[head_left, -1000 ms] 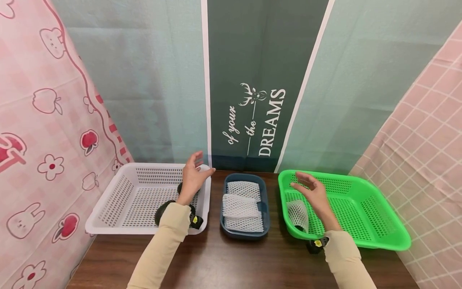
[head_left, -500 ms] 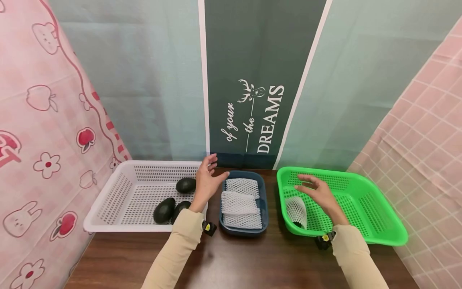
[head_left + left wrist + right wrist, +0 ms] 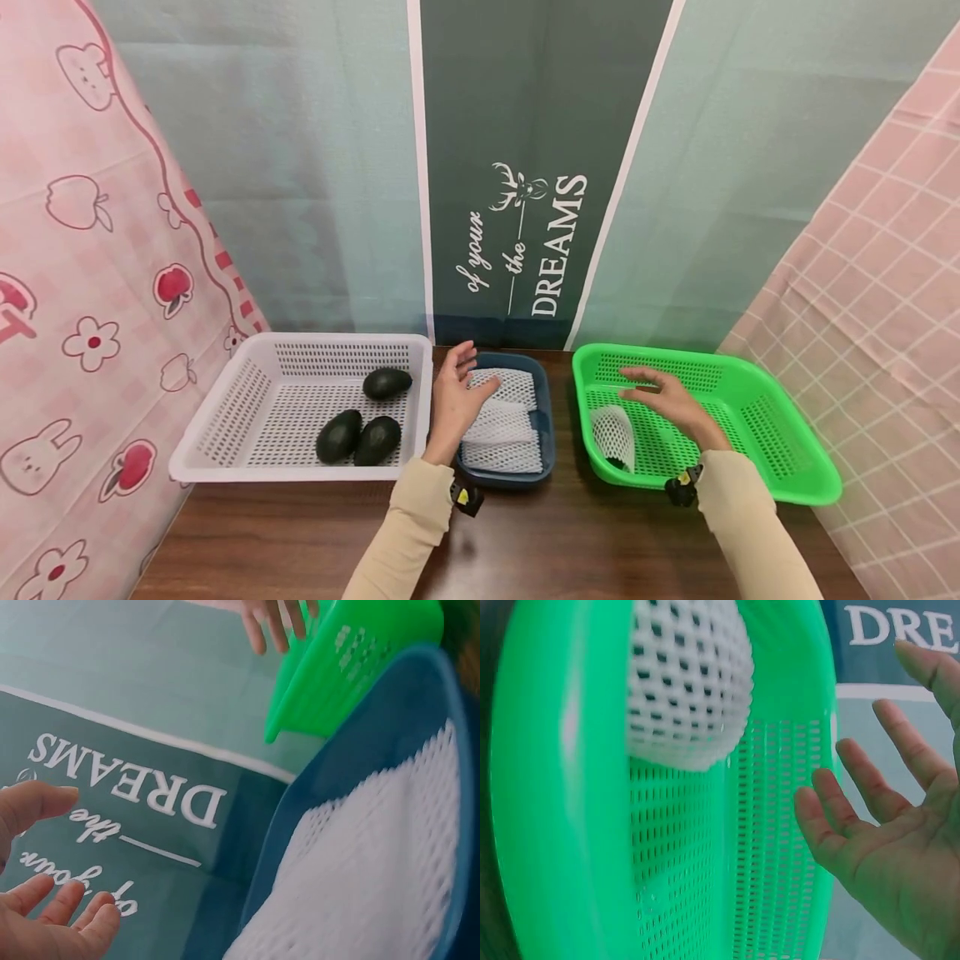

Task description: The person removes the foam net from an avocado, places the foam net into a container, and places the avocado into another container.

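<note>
My left hand hovers over the left side of a dark blue tray, fingers loosely spread and holding nothing. White foam net sleeves lie stacked in that tray; the left wrist view shows their mesh close up. Over the green basket hangs my right hand, relaxed, with nothing in it. Below and left of it, a dark fruit in a white foam net sits at the basket's left end; the right wrist view shows the net wrapped around a rounded shape.
A white basket stands on the left with three dark green avocados at its right end. All the containers rest on a brown wooden table. Behind them hangs a green curtain with printed lettering; pink cloths flank both sides.
My left hand has moved right, from above the white basket to above the blue tray, uncovering the avocados. The right hand has shifted slightly right and stays over the green basket.
</note>
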Demonstrator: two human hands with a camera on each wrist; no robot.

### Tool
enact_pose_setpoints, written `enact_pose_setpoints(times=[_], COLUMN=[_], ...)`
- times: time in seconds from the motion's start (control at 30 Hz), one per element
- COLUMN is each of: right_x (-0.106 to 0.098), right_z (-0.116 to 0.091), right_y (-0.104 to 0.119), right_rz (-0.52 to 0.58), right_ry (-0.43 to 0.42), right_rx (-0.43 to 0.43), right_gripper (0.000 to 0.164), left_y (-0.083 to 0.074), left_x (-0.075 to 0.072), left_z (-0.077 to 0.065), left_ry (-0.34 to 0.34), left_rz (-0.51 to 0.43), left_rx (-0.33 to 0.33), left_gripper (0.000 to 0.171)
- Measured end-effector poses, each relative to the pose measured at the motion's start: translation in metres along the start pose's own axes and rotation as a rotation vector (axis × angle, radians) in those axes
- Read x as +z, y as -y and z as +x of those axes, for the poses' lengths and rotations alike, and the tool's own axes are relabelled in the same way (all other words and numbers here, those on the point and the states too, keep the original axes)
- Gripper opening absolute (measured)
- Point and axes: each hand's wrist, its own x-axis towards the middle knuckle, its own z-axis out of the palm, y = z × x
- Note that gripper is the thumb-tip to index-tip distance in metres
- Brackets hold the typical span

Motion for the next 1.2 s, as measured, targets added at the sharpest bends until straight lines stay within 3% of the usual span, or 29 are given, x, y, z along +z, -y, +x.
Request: enact_pose_setpoints(times=[0.17,0.27,0.37,0.67,0.83,0.93,1.07,1.2], right_x=[-0.007,-0.01,-0.011,-0.012,-0.01,-0.009,-0.008,-0.008], right_z=[0.006,0.009,0.013,0.023,0.025,0.025,0.025,0.026], right_y=[-0.007,-0.009,-0.008,-0.009,-0.013,-0.016,-0.02,-0.023], right_rz=[-0.023,-0.032,-0.044,-0.061,-0.061,-0.045,-0.027,-0.01], right_ry=[0.083,0.129,0.177,0.302,0.313,0.325,0.347,0.37], right_rx=[0.044,0.064,0.075,0.171,0.243,0.262,0.265,0.279], right_gripper=[0.054,0.052,0.05,0.048,0.05,0.052,0.056,0.057], left_y=[-0.013,-0.011,-0.006,0.037,0.045,0.047,0.048,0.053], left_x=[0.013,0.021,0.028,0.065,0.085,0.093,0.103,0.111], left_z=[-0.017,-0.024,-0.03,-0.051,-0.072,-0.083,-0.092,-0.1], left_ry=[0.008,0.013,0.028,0.083,0.152,0.179,0.176,0.156], left_rz=[-0.039,-0.045,-0.049,-0.074,-0.091,-0.092,-0.096,-0.095], left_rx=[-0.02,-0.032,-0.057,-0.105,-0.103,-0.142,-0.17,-0.15], left_gripper=[0.056,0.056,0.056,0.06,0.06,0.06,0.059,0.06])
